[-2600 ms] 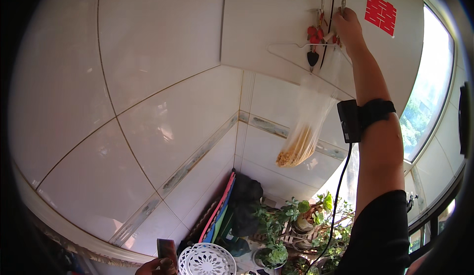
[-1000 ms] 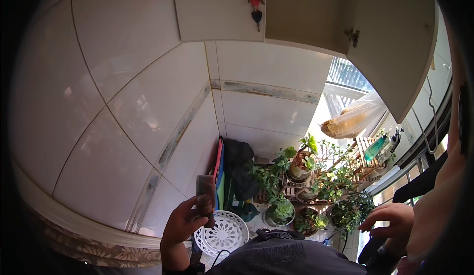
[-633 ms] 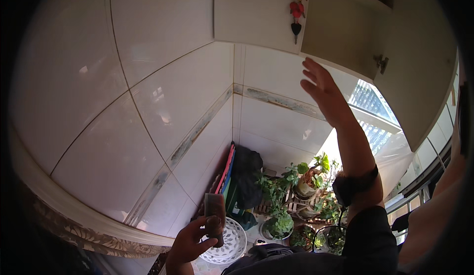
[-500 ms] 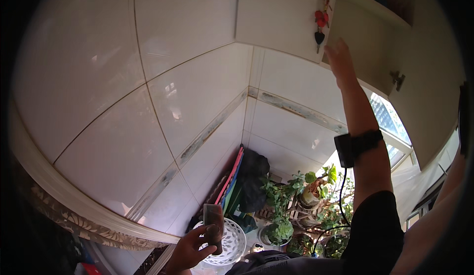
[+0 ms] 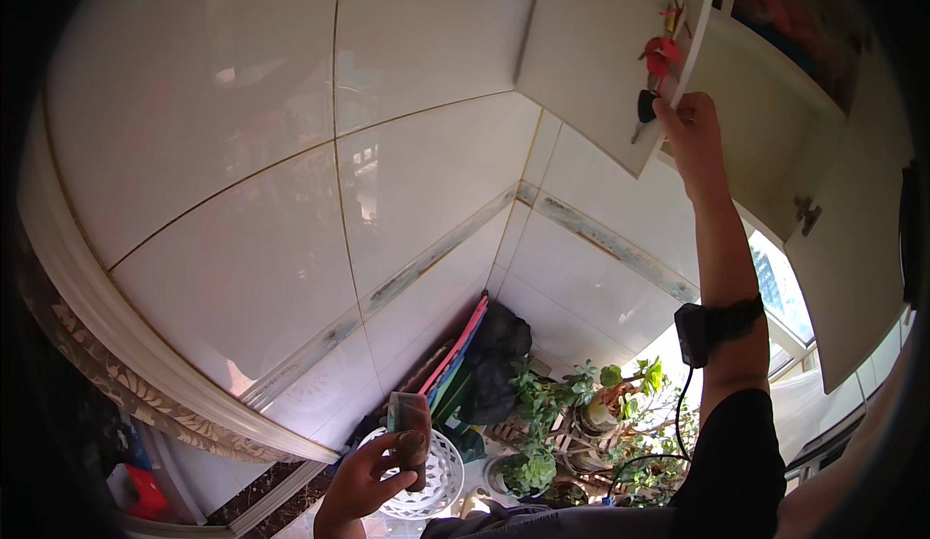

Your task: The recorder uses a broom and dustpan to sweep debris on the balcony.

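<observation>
High on the right, my right hand (image 5: 696, 142) grips the free edge of a pale cabinet door (image 5: 591, 55), which stands ajar. Keys with a black head and a red ornament (image 5: 663, 55) hang on that door, right beside my thumb. Low in the view, my left hand (image 5: 360, 486) is closed around a small rectangular box (image 5: 411, 418), translucent at the top and dark reddish-brown below; its exact kind is unclear. A black strapped device (image 5: 692, 334) with a cable sits on my right forearm.
The open cabinet (image 5: 775, 103) shows shelves, with a second door (image 5: 852, 277) swung out at right. Below are a white lattice basket (image 5: 441, 486), potted plants (image 5: 601, 413), a black bag (image 5: 499, 345) and folded coloured boards (image 5: 455, 350). A patterned curtain (image 5: 126, 403) hangs at left.
My right hand has closed onto the cabinet door's edge, and the door has swung further out from the cabinet. The view has shifted slightly. My left hand still holds the box.
</observation>
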`<state>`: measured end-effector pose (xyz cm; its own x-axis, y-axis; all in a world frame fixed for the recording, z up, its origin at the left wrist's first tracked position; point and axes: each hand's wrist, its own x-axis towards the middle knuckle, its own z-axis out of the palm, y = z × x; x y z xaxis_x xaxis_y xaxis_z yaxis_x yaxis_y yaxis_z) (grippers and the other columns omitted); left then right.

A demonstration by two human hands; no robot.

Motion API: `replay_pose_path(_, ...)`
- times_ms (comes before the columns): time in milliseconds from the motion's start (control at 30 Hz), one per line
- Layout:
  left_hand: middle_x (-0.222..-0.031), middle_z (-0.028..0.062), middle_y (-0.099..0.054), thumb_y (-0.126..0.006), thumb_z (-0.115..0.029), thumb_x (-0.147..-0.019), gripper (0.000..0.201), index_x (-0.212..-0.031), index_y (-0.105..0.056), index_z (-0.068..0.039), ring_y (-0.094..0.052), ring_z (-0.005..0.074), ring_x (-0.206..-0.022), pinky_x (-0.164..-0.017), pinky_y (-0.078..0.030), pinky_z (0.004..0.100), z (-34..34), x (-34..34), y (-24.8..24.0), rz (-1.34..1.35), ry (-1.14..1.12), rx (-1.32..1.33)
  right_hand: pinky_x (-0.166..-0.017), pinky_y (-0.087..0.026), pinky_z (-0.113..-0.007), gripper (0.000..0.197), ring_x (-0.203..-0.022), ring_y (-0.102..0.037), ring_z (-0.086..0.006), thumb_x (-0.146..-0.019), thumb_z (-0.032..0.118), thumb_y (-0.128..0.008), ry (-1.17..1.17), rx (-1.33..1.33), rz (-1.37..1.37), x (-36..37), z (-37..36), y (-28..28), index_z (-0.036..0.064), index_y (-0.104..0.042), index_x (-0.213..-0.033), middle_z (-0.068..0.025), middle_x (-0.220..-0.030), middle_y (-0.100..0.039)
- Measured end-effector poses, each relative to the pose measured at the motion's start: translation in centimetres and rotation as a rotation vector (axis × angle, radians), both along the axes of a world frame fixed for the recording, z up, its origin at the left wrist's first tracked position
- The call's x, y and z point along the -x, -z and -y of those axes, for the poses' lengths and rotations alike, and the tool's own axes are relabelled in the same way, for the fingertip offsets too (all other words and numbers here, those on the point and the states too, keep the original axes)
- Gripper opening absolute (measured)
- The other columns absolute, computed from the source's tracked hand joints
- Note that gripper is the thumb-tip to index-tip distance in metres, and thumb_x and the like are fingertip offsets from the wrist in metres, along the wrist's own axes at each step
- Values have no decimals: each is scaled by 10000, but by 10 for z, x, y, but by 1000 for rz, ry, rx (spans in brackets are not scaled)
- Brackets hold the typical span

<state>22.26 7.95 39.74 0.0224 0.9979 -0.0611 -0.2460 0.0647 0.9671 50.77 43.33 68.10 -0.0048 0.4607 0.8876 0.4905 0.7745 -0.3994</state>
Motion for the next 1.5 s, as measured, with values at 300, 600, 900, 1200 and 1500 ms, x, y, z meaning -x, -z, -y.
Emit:
replay_pose_path(300,-1092,92,-544,-635,10,-771,497,-1225,-433,30,-555,179,-1026,-851,-472,299,-70,-33,-35,-32,184,-158,-611,-473,-359,373,-668,-588,-278,-726,187,-668,-189,5,222,116,42,-7,-36,-415,-886,-164,-757,-547)
replay_pose_path(600,-1101,100,-539,-612,52,-757,567,-1275,-386,9,-544,193,-1035,-829,-477,311,-115,-43,-66,-125,149,-374,-694,-470,-360,381,-747,-600,-260,-829,356,-582,-370,249,624,142,86,34,42,-451,-1001,-87,-830,-592)
replay_pose_path(900,-1169,72,-478,-624,-45,-814,509,-1260,-384,8,-513,145,-1022,-871,-422,285,-151,-43,-63,133,204,-284,-771,-464,-347,332,-923,-548,-261,-855,284,-560,-766,642,1183,100,122,99,61,-502,-1094,-120,-997,-519)
replay_pose_path(1200,-1216,149,-477,-664,-262,-817,677,-1337,-310,-13,-505,236,-1128,-913,-408,338,-138,-12,-14,195,84,-242,-607,-487,-224,209,-664,-543,-98,-865,203,-591,-464,369,4,5,-8,9,27,-562,-974,-33,-834,-557)
replay_pose_path(1500,-1119,105,-540,-626,-275,-842,613,-1309,-350,11,-568,169,-958,-731,-454,263,-99,-15,12,98,46,-97,-847,-452,-368,468,-988,-569,-294,-839,361,-553,534,-19,198,-33,-190,-49,-32,-529,-1091,-203,-1071,-569)
